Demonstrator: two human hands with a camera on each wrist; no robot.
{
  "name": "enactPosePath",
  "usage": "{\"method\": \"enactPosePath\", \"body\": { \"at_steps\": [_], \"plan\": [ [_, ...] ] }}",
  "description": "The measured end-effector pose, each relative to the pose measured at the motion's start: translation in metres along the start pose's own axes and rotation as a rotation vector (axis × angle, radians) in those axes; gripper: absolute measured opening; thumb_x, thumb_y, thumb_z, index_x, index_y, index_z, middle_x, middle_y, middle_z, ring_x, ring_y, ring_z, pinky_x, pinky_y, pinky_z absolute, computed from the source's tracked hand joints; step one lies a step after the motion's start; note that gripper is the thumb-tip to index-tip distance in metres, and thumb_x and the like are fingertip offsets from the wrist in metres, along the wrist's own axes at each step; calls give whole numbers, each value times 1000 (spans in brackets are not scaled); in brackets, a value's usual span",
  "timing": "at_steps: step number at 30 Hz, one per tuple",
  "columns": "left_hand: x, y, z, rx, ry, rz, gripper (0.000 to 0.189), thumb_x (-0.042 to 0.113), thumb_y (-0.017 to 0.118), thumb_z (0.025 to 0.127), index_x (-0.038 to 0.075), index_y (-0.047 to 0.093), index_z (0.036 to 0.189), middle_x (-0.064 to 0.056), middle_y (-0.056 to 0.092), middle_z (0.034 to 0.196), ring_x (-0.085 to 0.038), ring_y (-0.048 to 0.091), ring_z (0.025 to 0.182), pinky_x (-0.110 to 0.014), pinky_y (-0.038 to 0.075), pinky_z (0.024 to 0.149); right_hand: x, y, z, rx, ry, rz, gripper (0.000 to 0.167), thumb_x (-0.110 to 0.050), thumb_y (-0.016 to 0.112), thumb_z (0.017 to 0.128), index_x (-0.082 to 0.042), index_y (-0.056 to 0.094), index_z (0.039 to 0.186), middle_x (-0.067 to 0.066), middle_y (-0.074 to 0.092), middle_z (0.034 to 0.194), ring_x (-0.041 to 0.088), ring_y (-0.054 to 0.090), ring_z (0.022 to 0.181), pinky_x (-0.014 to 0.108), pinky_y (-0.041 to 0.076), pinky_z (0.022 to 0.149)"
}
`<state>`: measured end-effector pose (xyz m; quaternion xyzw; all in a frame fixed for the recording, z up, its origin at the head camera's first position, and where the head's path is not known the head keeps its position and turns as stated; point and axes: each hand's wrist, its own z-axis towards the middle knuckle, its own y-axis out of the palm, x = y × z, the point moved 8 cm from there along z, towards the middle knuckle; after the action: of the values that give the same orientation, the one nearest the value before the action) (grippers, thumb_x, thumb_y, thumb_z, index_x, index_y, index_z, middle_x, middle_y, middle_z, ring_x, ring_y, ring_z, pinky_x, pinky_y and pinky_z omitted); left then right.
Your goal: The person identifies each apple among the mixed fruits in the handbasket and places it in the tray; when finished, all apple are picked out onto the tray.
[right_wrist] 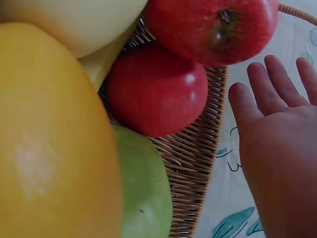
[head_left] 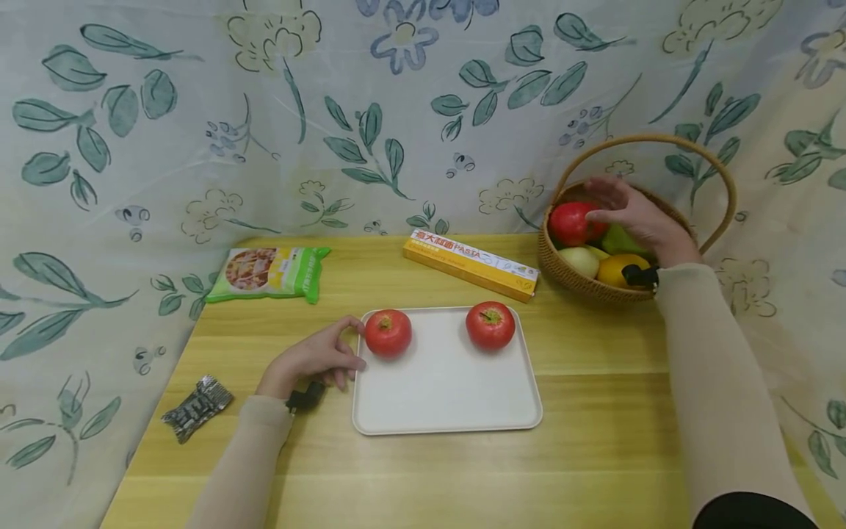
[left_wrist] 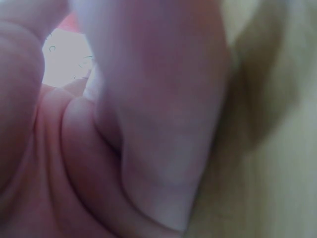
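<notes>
Over the wicker basket (head_left: 595,294) at the right, my right hand (head_left: 637,217) reaches with fingers extended and thumb beside a red apple (head_left: 570,224). In the right wrist view the fingers are apart from that apple (right_wrist: 213,29); a second red fruit (right_wrist: 156,94) lies under it. My left hand (head_left: 317,360) is at the left edge of the white tray (head_left: 443,393), its fingers loosely bent. Its thumb tip is close beside the left red apple (head_left: 388,333); contact is unclear. Another red apple (head_left: 490,325) sits at the tray's far right.
The basket also holds a yellow-orange fruit (head_left: 617,270), a pale round fruit (head_left: 580,261) and a green fruit (head_left: 620,242), under a tall handle (head_left: 730,195). A pasta box (head_left: 469,264) lies behind the tray. A green packet (head_left: 271,273) and dark wrapped snack (head_left: 197,408) lie left.
</notes>
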<state>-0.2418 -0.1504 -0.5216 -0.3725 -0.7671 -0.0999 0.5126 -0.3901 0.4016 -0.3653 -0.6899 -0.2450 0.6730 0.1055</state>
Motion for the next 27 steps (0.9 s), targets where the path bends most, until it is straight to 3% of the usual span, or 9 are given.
{"method": "enactPosePath", "body": {
  "at_steps": [14, 19, 24, 27],
  "plan": [
    [1, 0, 0, 1, -4, -3, 65, 23, 84, 93, 18, 40, 140, -5, 73, 73, -16, 67, 50, -25, 48, 47, 13, 12, 3, -44, 73, -85, 84, -28, 68, 105, -18, 16, 170, 11, 18, 179, 34, 21, 162, 32, 28, 130],
    [0, 0, 0, -1, -2, -2, 65, 23, 84, 93, 19, 40, 140, -5, 73, 74, -16, 67, 51, -25, 48, 47, 17, 16, 3, -47, 95, -104, 83, -33, 68, 105, -21, 19, 170, 14, 21, 177, 33, 29, 154, 29, 37, 119],
    [1, 0, 0, -2, 2, 2, 64, 23, 84, 93, 19, 40, 140, -5, 73, 75, -16, 68, 51, -25, 48, 47, 19, 18, 5, -45, 97, -115, 84, -34, 69, 104, -20, 18, 170, 18, 24, 173, 33, 34, 148, 13, 42, 100],
    [1, -1, 0, -4, 4, 6, 64, 23, 83, 93, 19, 40, 141, -5, 73, 75, -16, 68, 51, -25, 48, 47, 20, 19, 6, -50, 101, -118, 85, -34, 69, 104, -20, 17, 170, 20, 25, 172, 34, 34, 147, 14, 41, 99]
  ]
}}
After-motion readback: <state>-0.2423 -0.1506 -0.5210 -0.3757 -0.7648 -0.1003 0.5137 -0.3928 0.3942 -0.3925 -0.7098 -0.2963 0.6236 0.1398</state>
